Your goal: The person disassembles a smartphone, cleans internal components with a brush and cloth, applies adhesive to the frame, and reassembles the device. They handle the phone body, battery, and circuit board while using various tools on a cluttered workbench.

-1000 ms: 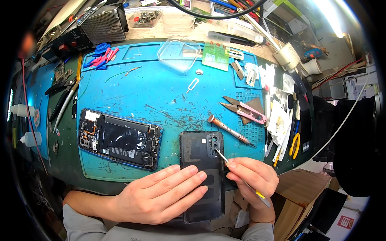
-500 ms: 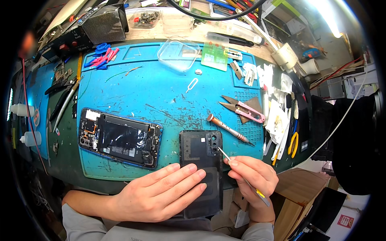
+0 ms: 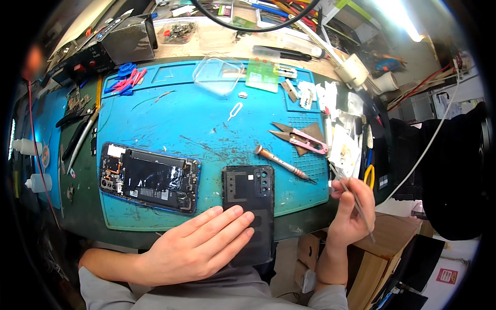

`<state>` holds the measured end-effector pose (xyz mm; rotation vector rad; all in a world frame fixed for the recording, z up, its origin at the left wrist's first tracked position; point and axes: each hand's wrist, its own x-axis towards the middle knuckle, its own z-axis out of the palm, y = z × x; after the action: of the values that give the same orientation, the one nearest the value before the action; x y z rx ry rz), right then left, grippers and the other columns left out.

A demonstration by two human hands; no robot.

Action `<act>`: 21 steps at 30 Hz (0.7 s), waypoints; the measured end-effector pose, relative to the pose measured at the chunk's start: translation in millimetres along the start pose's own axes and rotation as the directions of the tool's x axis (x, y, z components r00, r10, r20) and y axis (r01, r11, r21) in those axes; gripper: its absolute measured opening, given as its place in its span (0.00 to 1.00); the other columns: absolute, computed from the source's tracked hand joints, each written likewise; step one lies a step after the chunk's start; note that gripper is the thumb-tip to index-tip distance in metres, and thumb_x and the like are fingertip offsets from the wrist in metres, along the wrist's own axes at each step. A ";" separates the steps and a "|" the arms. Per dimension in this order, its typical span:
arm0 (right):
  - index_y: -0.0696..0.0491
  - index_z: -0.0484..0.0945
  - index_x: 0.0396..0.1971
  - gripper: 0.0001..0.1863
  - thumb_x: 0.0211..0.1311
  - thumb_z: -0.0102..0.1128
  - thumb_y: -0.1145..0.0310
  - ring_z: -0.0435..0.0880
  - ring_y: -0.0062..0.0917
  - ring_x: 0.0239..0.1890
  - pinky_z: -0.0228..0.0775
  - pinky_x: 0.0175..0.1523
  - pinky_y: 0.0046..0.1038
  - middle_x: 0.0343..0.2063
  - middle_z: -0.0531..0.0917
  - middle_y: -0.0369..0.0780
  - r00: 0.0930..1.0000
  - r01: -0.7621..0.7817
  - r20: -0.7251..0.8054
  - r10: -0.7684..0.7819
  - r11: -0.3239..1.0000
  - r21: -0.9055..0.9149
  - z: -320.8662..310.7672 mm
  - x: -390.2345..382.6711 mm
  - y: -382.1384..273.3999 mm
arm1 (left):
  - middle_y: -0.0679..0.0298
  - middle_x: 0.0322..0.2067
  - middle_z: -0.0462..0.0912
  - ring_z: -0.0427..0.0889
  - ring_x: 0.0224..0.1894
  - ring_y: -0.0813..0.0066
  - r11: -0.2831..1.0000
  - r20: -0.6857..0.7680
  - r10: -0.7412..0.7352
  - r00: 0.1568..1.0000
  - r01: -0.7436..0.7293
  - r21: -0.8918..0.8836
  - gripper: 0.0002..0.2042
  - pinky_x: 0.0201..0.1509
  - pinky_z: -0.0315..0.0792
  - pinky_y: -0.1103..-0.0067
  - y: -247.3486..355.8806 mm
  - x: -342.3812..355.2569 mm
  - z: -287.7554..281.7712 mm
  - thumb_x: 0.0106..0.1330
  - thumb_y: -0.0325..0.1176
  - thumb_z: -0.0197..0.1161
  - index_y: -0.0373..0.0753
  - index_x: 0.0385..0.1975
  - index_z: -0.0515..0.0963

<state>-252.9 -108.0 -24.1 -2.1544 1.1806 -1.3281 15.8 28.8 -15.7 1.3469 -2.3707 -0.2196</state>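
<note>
Fingers of the left hand (image 3: 188,253) close together and nearly straight, flat across the lower half of a black smartphone back cover (image 3: 243,194); fingers of the right hand (image 3: 350,214) pinched around slim metal tweezers (image 3: 367,223), well apart from the cover. At far left, two white dropper bottles (image 3: 39,183), one nearer than the other. Next, at the upper left corner of the blue repair mat (image 3: 191,121), a small heap of pink and blue plastic pieces (image 3: 124,82). Below, an opened smartphone (image 3: 155,178), black battery exposed, lying slightly askew. Further right, a clear plastic box (image 3: 218,77) near the mat's far edge, then a SIM ejector pin (image 3: 235,111). Just right of the phone, the cover, camera openings toward the far end, lower end past the mat's near edge. Beyond, a precision screwdriver (image 3: 284,164) lying diagonally, pink-handled snips (image 3: 305,141) with blades apart, and crumpled white wipes (image 3: 343,150).
</note>
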 end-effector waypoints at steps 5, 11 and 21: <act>0.65 0.83 0.46 0.13 0.72 0.67 0.70 0.90 0.27 0.37 0.80 0.43 0.23 0.39 0.87 0.47 0.969 -0.238 -0.053 0.239 0.971 0.040 -9.2 6.6 15.3 | 0.58 0.66 0.78 0.73 0.69 0.60 0.998 0.037 -0.010 0.999 0.012 -0.056 0.20 0.75 0.66 0.63 2.3 -4.2 -4.5 0.67 0.31 0.61 0.43 0.59 0.81; 0.61 0.84 0.43 0.11 0.65 0.72 0.73 0.88 0.34 0.39 0.81 0.46 0.28 0.38 0.87 0.47 0.979 0.202 0.037 -0.200 0.948 -0.245 -5.0 7.8 7.4 | 0.60 0.66 0.78 0.69 0.72 0.61 0.996 -0.009 0.056 0.998 -0.057 -0.072 0.19 0.81 0.53 0.55 10.7 -19.5 -5.1 0.67 0.31 0.62 0.49 0.58 0.78; 0.63 0.84 0.43 0.07 0.70 0.67 0.76 0.90 0.31 0.37 0.82 0.44 0.27 0.37 0.88 0.46 0.993 0.061 -0.096 -0.071 0.993 -0.098 -12.0 4.8 14.2 | 0.53 0.57 0.84 0.83 0.58 0.53 0.935 -0.259 -0.079 0.963 -0.018 -0.354 0.23 0.67 0.74 0.59 14.4 5.0 -12.1 0.59 0.18 0.65 0.35 0.57 0.77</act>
<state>-268.9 -118.8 -24.7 -2.2347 1.2442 -1.4496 7.2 32.8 1.3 1.1591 -1.9713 -0.4220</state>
